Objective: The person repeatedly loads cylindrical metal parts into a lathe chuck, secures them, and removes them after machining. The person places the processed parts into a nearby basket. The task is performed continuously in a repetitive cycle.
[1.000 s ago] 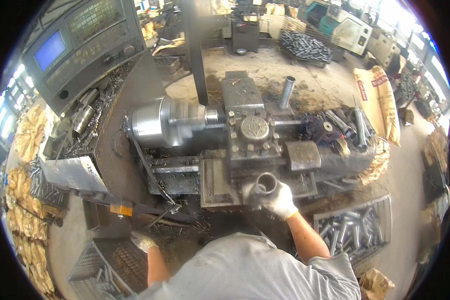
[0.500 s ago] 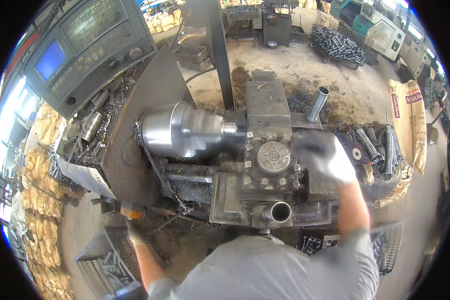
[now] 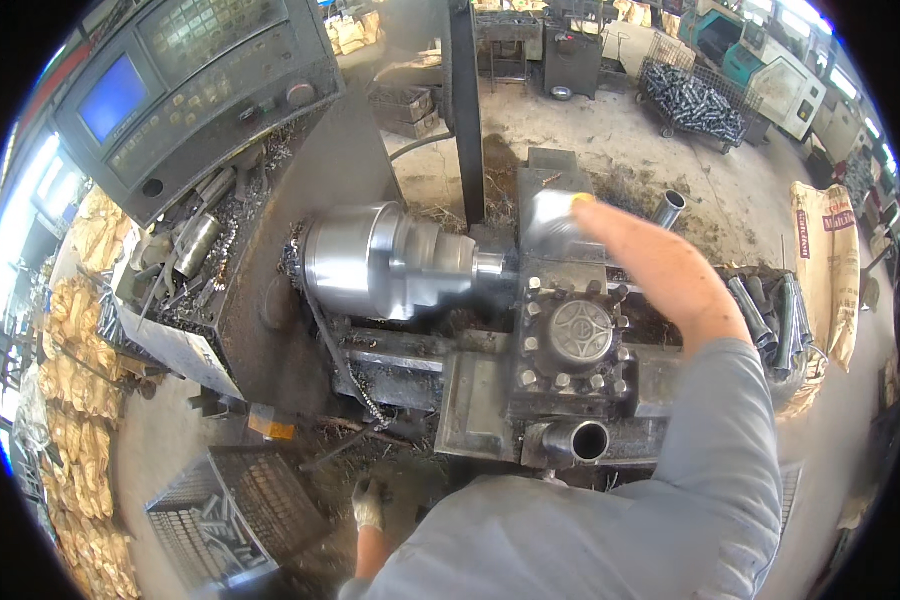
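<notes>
My right hand (image 3: 562, 214), in a pale glove and smeared by motion, reaches over the far end of the lathe's cross slide (image 3: 555, 185). Whether it holds anything is hidden. Below it is the tool turret (image 3: 581, 332), ringed with bolts. Left of the turret, the lathe chuck (image 3: 355, 258) grips a short bright metal piece (image 3: 488, 264); the chuck's stepped front looks blurred. My left hand (image 3: 368, 503), gloved, hangs low in front of the machine, right of a plastic crate (image 3: 255, 490). Its fingers are loosely bent and apart, with nothing seen in them.
A control panel (image 3: 190, 90) with a blue screen stands at the left above a chip-covered tray (image 3: 185, 265). One steel tube (image 3: 670, 206) stands upright behind the slide; several tubes (image 3: 770, 312) lie at the right. A dark post (image 3: 464, 120) rises behind the chuck.
My right hand has swung from the turret's right side to the far end of the slide. The left hand has moved right, away from the orange-marked box. My view has shifted slightly.
</notes>
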A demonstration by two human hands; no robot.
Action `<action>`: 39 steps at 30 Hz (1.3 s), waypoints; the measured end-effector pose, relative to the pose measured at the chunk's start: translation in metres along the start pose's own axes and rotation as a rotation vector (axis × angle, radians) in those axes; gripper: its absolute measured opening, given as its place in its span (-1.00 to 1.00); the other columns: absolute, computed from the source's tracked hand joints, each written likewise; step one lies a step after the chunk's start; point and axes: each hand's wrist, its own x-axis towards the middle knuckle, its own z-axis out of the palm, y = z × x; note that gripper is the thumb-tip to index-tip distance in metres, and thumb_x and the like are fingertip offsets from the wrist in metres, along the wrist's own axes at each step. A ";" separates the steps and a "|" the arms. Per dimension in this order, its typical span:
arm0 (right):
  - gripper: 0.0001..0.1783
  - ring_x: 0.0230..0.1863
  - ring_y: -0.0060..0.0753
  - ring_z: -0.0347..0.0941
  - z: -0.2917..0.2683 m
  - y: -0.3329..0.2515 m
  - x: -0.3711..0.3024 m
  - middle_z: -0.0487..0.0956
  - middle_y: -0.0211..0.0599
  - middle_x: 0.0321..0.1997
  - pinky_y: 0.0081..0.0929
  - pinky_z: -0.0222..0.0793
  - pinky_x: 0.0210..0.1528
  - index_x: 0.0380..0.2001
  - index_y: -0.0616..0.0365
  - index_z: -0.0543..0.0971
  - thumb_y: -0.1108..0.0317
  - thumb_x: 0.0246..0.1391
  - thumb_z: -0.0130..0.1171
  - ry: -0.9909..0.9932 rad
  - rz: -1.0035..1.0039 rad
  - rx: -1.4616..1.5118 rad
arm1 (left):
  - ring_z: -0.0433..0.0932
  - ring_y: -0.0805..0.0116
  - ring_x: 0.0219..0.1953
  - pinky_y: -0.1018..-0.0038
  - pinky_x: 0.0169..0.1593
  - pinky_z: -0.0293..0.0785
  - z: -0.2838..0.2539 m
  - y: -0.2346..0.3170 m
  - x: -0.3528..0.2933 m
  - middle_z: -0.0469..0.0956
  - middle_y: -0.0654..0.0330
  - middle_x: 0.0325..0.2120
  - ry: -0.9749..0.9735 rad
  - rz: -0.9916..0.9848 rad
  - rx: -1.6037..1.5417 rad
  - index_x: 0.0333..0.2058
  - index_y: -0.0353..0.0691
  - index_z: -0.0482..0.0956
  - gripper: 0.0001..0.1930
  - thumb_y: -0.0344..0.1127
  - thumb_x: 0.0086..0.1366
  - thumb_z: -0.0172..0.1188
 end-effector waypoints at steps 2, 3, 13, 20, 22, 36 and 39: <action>-0.68 -0.19 -0.27 0.78 -0.021 0.025 -0.046 0.82 -0.11 -0.19 -0.21 0.71 -0.23 -0.24 0.06 0.85 0.08 0.20 0.31 0.604 0.067 -0.478 | 0.63 0.14 -0.57 0.25 -0.47 0.65 -0.018 -0.011 0.001 0.63 0.03 -0.39 0.075 -0.184 0.011 0.03 -0.27 0.53 -0.74 -0.28 0.47 0.20; -0.63 -0.23 -0.25 0.78 -0.017 0.010 -0.054 0.82 -0.10 -0.20 -0.21 0.70 -0.24 -0.23 0.09 0.84 0.02 0.16 0.35 0.570 0.067 -0.427 | 0.64 0.12 -0.55 0.22 -0.50 0.65 -0.024 -0.013 0.004 0.63 0.02 -0.39 0.123 -0.258 0.009 0.04 -0.26 0.52 -0.72 -0.26 0.47 0.21; -0.75 -0.31 -0.25 0.64 0.040 -0.034 -0.068 0.79 -0.24 -0.24 -0.17 0.57 -0.21 -0.23 0.10 0.82 0.31 0.02 0.34 -0.039 -0.123 -0.655 | 0.68 0.23 -0.46 0.32 -0.39 0.65 0.006 0.008 0.030 0.68 0.10 -0.33 -0.114 0.015 0.123 0.03 -0.29 0.59 -0.72 -0.22 0.51 0.24; -0.39 -0.13 -0.04 0.71 0.057 -0.064 -0.046 0.65 0.04 0.13 -0.06 0.72 -0.14 0.11 0.25 0.69 0.14 0.04 0.52 0.072 -0.294 0.266 | 0.68 0.24 -0.47 0.34 -0.39 0.65 0.011 0.007 0.035 0.68 0.10 -0.33 -0.159 -0.003 0.136 0.05 -0.29 0.59 -0.71 -0.22 0.51 0.24; -0.64 -0.46 -0.13 0.70 0.061 -0.066 -0.042 0.78 -0.16 -0.37 -0.18 0.66 -0.42 -0.16 0.17 0.82 0.22 -0.01 0.52 0.257 -0.399 -0.118 | 0.68 0.24 -0.47 0.34 -0.39 0.65 0.005 0.007 0.035 0.68 0.09 -0.33 -0.130 -0.017 0.165 0.04 -0.29 0.59 -0.72 -0.23 0.50 0.24; -0.92 -0.42 -0.28 0.61 0.062 -0.009 -0.011 0.77 -0.15 -0.31 -0.25 0.53 -0.38 -0.44 0.07 0.80 0.38 -0.08 0.42 -0.029 -0.361 -0.872 | 0.67 0.36 -0.36 0.39 -0.26 0.58 0.022 0.086 -0.004 0.69 0.16 -0.34 -0.098 0.208 0.388 -0.14 -0.28 0.66 -0.75 -0.19 0.44 0.25; -0.79 -0.27 -0.10 0.69 0.060 -0.014 -0.029 0.78 -0.14 -0.20 -0.16 0.66 -0.25 -0.20 0.15 0.79 0.38 0.10 0.34 -0.169 0.103 0.185 | 0.69 0.11 -0.33 0.22 -0.17 0.62 0.050 0.135 -0.021 0.71 0.05 -0.28 -0.008 0.581 0.667 -0.09 -0.25 0.64 -0.77 -0.23 0.42 0.29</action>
